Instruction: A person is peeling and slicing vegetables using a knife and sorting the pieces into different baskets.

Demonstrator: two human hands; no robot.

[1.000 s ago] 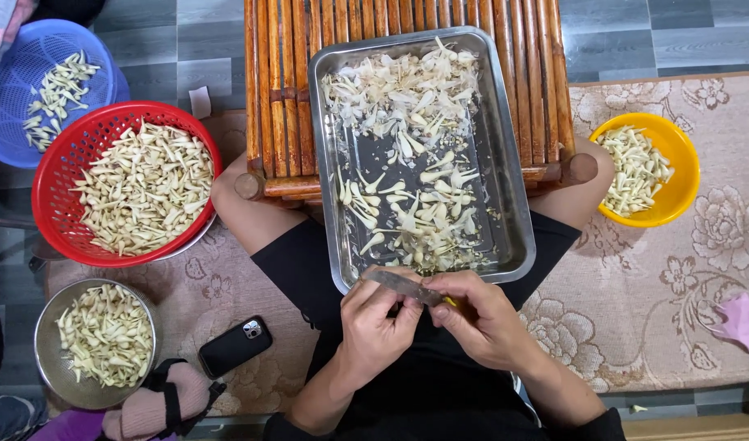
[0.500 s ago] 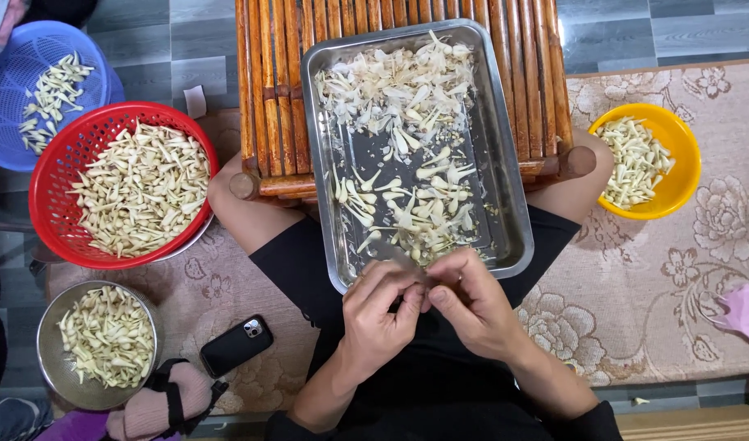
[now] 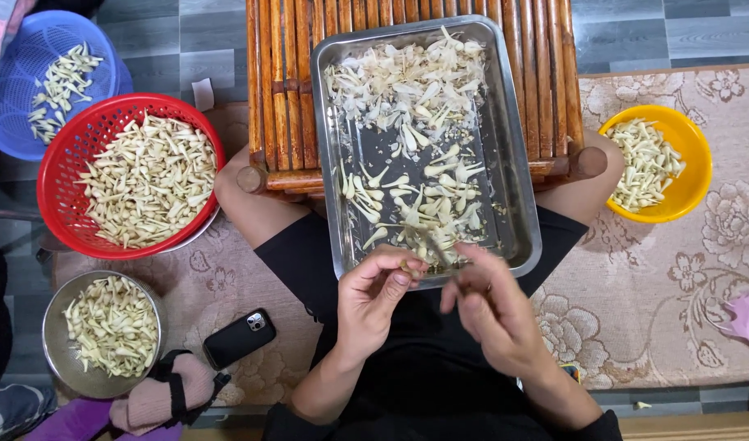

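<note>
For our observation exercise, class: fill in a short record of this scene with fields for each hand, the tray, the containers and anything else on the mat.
Left hand: pinches a small pale piece in its fingers, at the tray's near edge
Right hand: blurred beside it; contents unclear
Steel tray: on lap and bamboo rack, holds pale pieces
Red basket: heaped pieces
Blue basket: few pieces
Yellow bowl: some pieces
Steel bowl: partly filled
Phone: on mat

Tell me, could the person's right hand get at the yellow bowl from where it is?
Probably yes: the yellow bowl sits on the mat to the right hand's own side, with nothing between them but the person's knee.
</note>
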